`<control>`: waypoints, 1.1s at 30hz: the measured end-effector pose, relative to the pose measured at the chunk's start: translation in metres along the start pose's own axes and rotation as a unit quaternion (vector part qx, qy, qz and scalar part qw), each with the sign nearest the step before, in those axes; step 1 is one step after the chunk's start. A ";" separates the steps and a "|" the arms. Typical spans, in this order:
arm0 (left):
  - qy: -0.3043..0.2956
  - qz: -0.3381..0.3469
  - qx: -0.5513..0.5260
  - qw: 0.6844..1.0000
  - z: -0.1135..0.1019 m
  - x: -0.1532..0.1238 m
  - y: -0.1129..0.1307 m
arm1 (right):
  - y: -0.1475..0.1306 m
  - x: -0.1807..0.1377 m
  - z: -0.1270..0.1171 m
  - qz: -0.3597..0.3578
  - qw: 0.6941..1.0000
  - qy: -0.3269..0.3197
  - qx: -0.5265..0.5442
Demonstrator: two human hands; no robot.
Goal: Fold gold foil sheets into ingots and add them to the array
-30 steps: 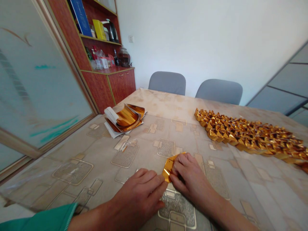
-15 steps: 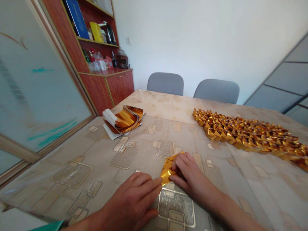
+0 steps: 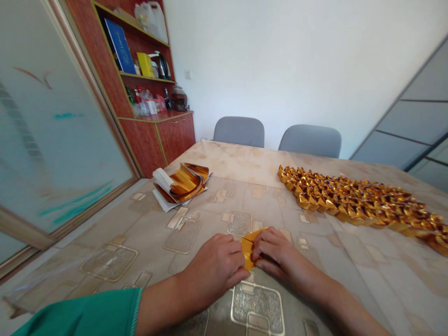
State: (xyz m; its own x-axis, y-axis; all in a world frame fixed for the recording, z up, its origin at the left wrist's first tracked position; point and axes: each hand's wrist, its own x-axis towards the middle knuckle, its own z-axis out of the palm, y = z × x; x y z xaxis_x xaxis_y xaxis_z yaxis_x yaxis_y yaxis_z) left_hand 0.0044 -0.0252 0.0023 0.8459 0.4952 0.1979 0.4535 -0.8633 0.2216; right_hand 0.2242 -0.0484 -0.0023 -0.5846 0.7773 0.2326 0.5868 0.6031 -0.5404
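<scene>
A small sheet of gold foil paper [image 3: 248, 247] lies partly folded on the patterned table [image 3: 147, 233] in front of me. My left hand [image 3: 217, 268] pinches its left edge with curled fingers. My right hand [image 3: 275, 254] presses and grips its right side, fingers bent over the paper. Most of the sheet is hidden under both hands.
A long heap of folded gold paper pieces [image 3: 357, 200] runs across the table's right side. A stack of gold foil sheets with white backing [image 3: 180, 182] lies at the left. Two grey chairs [image 3: 241, 130] stand behind the table, and a red wooden cabinet [image 3: 157, 126] at the far left.
My left hand has moved up and in, from lying flat near the paper's corner to curling onto its left edge. The camera view tilted slightly.
</scene>
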 end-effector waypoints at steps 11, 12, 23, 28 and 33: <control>0.064 0.091 0.048 0.993 0.016 -0.006 -0.005 | -0.004 -0.003 -0.004 0.019 0.999 0.006 -0.028; 0.071 0.099 0.053 0.991 0.016 -0.008 -0.004 | -0.006 -0.003 -0.002 0.025 0.999 0.008 -0.028; 0.068 0.066 0.063 0.994 0.009 -0.024 0.009 | -0.008 -0.003 0.010 0.071 0.996 0.049 -0.004; 0.069 0.023 0.019 0.997 0.003 -0.049 0.009 | -0.002 -0.003 0.001 0.039 0.999 0.029 0.018; 0.037 -0.021 -0.030 0.999 -0.005 -0.054 0.012 | -0.001 -0.004 0.000 0.052 0.999 0.013 0.008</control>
State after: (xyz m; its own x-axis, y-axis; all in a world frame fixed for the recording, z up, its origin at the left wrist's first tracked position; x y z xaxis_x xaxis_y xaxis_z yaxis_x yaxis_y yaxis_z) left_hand -0.0375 -0.0622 -0.0011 0.8028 0.5381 0.2571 0.4680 -0.8356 0.2876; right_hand 0.2259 -0.0519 -0.0029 -0.5058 0.8401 0.1961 0.6342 0.5162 -0.5757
